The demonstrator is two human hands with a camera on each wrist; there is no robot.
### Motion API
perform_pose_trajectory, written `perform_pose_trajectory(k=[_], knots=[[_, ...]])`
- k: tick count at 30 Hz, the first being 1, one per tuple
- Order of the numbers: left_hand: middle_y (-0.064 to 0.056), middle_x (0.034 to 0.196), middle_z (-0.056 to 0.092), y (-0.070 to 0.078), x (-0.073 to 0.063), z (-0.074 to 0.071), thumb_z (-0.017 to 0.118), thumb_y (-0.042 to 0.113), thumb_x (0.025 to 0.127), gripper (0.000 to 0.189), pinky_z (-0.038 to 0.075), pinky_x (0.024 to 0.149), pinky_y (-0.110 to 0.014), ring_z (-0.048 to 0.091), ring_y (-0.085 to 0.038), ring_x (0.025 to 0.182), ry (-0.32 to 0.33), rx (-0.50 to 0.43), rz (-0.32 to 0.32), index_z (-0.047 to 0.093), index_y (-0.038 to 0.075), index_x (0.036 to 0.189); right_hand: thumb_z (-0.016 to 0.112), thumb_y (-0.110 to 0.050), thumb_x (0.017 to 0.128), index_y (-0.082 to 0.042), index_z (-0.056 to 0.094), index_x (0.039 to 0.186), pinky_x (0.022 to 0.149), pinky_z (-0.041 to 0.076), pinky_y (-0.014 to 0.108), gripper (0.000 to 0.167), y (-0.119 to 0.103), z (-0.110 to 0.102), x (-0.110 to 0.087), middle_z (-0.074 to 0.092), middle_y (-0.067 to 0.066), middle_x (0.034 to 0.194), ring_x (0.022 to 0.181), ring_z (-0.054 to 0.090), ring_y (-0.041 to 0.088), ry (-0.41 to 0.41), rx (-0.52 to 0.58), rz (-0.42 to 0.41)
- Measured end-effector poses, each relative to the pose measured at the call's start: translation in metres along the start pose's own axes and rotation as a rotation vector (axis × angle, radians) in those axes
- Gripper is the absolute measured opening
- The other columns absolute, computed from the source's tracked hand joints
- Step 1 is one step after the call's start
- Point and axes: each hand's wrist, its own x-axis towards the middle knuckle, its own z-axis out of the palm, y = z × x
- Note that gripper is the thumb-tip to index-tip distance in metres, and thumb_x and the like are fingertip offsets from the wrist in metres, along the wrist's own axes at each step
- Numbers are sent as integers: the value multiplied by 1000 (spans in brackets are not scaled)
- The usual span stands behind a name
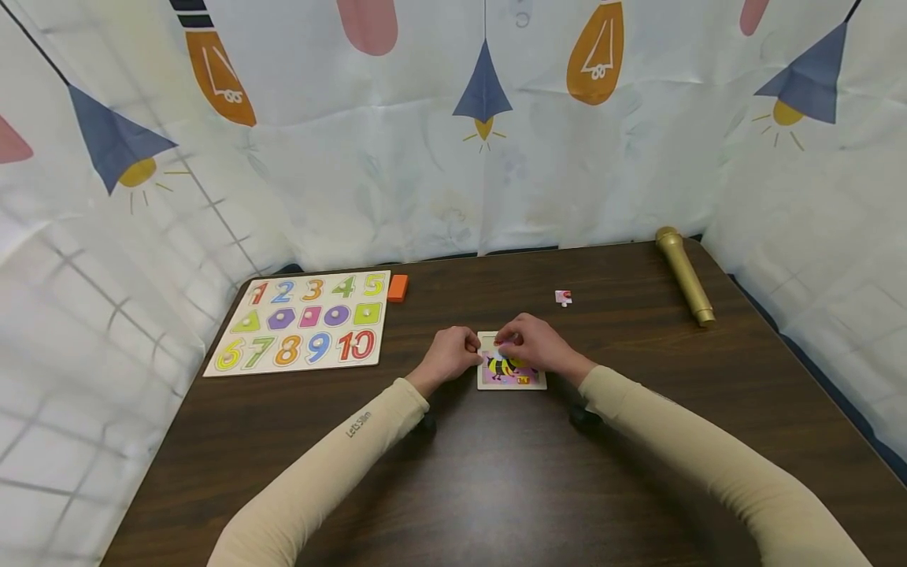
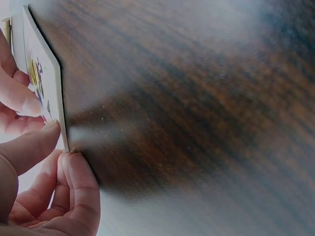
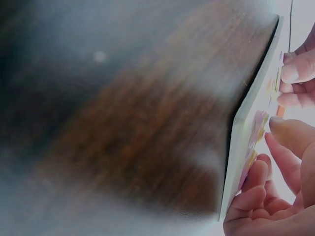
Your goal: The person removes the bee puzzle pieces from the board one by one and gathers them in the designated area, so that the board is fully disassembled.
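Note:
A small jigsaw puzzle (image 1: 506, 374) with a black-and-yellow bee picture lies in a pale frame on the table, its upper left part bare. My left hand (image 1: 455, 350) holds the frame's left edge, thumb on top and fingers curled beside it, as the left wrist view shows. Over the upper part of the puzzle, my right hand (image 1: 531, 342) pinches a small reddish puzzle piece (image 1: 498, 343) at its fingertips, largely hidden by the fingers. In the right wrist view its other fingers (image 3: 256, 179) rest on the puzzle's right side. A loose pink puzzle piece (image 1: 563, 297) lies behind the right hand.
A number-and-shape board (image 1: 298, 323) lies at the left of the dark wooden table (image 1: 482, 472), with an orange block (image 1: 398, 288) by its corner. A gold microphone-shaped object (image 1: 685, 276) lies at the back right. A patterned curtain (image 1: 425, 181) hangs behind the table.

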Motion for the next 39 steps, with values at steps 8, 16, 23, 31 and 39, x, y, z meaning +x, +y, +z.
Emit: perform_pose_trajectory(k=[8,16,23,31,39], knots=[[-6,89,62,1,0,-1,75,9,85,19,49,75,-31,53,-18,79,-5,-7,-9,69,0,101,69,-22,92,-12,72,110,78,47,34,21,-1,0,2,54,5,104,88,52,20,-13,-40,14],[-7,88,62,-1,1,0,75,9,85,20,49,74,-31,53,-19,78,-9,-16,-12,70,0,102,69,-21,92,-12,71,110,79,47,34,20,-2,-1,2,54,6,105,90,53,21,-24,-29,21],[-7,88,61,0,1,-1,75,9,85,20,49,74,-31,53,-20,78,-16,-27,-20,69,0,102,70,-21,91,-13,71,110,79,46,34,20,-1,-1,3,55,5,105,91,51,21,-30,-27,26],[-7,88,61,0,2,0,75,9,85,20,49,74,-30,53,-19,78,-16,-24,-27,69,0,102,69,-20,91,-12,70,109,82,47,36,19,1,-1,4,54,6,107,93,51,21,-30,-22,10],[-6,86,61,1,2,-1,74,9,85,19,48,72,-30,53,-19,77,-20,-17,-27,69,0,101,70,-20,91,-14,69,108,82,48,37,19,2,0,3,51,8,111,93,53,23,-8,2,8]])
